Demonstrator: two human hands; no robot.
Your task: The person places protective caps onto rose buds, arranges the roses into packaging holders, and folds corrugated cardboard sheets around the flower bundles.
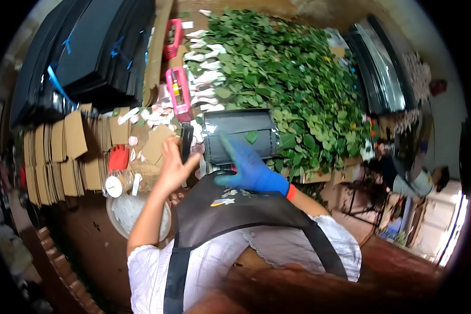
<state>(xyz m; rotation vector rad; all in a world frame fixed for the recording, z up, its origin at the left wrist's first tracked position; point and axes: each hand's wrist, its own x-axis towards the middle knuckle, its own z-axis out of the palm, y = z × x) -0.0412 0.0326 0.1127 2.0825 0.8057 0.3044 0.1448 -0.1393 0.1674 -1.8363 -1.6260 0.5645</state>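
My bare left hand [174,163] has its thumb and fingers spread around the lower end of a slim black tool [186,140], which looks like a stapler. My right hand [248,170] wears a blue glove with a green-stained finger and is open, thumb apart from the fingers. Its fingertips overlap the near side of a dark, rectangular wrapped bundle [222,131] with a shiny clear edge. One green leaf [251,137] lies on that bundle. Just beyond the tool is a pink frame-like holder [178,94] with something yellow inside.
Leafy green stems [293,68] cover the bench, their pale wrapped heads [206,78] at the left. Cardboard pieces [63,152], red fabric [119,157], a white roll [115,185] and a round tub [165,222] are left. Black sheets [102,57] are stacked behind. A person [416,180] is at right.
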